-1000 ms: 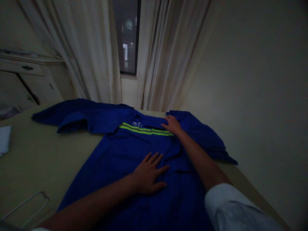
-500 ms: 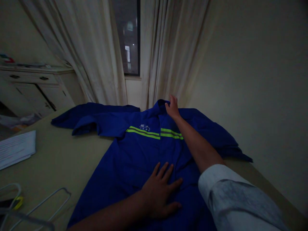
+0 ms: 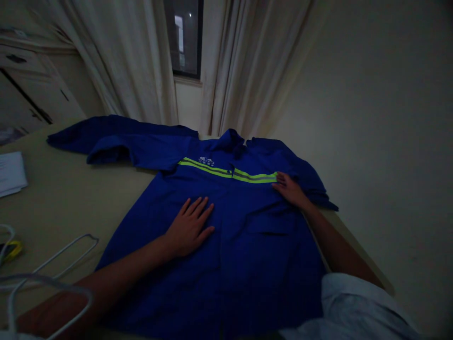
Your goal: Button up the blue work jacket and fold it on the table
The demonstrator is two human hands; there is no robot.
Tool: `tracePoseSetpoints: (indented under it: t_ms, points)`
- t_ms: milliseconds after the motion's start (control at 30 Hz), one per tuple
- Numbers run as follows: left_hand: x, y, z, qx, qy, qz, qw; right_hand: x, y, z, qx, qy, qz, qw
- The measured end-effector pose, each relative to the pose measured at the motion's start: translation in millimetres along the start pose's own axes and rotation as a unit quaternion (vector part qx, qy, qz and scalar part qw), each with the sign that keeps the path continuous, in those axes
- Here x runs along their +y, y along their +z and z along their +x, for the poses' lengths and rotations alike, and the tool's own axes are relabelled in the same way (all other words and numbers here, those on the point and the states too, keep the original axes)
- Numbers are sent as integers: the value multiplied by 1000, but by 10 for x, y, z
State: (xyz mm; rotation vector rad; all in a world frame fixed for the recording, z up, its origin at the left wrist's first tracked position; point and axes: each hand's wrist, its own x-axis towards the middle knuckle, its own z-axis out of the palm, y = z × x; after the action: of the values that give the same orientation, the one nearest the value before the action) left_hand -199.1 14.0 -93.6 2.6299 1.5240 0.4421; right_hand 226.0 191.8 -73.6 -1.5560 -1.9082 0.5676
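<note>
A blue work jacket (image 3: 247, 255) with yellow-green reflective stripes (image 3: 226, 171) lies front up on a beige table (image 3: 67, 203). My left hand (image 3: 189, 226) rests flat on the jacket's left chest, fingers stretched out. My right hand (image 3: 289, 189) lies flat at the right end of the stripe, close to the right shoulder seam, fingers extended. The collar (image 3: 231, 140) points toward the window. One sleeve (image 3: 116, 141) stretches out to the left; the other (image 3: 311, 189) is bunched at the table's right edge.
Wire hangers (image 3: 53, 269) lie at the near left with a yellow object (image 3: 12, 248). White papers (image 3: 10, 172) sit at the far left. Curtains (image 3: 240, 71) and a dark window (image 3: 184, 35) stand behind the table. A white cabinet (image 3: 31, 89) is at the back left, a wall close on the right.
My right hand has let go of the collar and come down to the right end of the stripe. My left hand has slid leftward across the chest. The jacket front lies flatter.
</note>
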Motion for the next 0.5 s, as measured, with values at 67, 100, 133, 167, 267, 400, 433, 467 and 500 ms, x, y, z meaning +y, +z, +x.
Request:
tracePoseSetpoints:
  t_ms: [67, 100, 133, 167, 267, 400, 433, 467, 500]
  points:
    - [-60, -12, -59, 0, -3, -2, 1000, 108, -203, -29, 103, 79, 83, 988]
    - [-41, -31, -96, -4, -2, -8, 1000, 83, -253, -56, 145, 100, 92, 980]
    - [6, -58, -143, -13, 6, -17, 1000, 0, -271, -106, 176, 100, 77, 976]
    - [77, -92, -203, -28, 27, -30, 999, -142, -261, -188, 191, 81, 47, 977]
    - [345, -202, -436, -74, 125, -78, 986, -834, -95, -655, 93, -54, -31, 994]
    - [602, -275, -648, -73, 161, -112, 978, -1742, 274, -1467, -263, -305, -52, 914]
    - [632, -278, -660, -69, 159, -119, 978, -1857, 361, -1609, -306, -356, -70, 880]
    - [649, -278, -661, -67, 156, -125, 978, -1916, 436, -1711, -324, -387, -89, 859]
    - [654, -276, -654, -66, 151, -128, 978, -1924, 498, -1774, -323, -399, -108, 851]
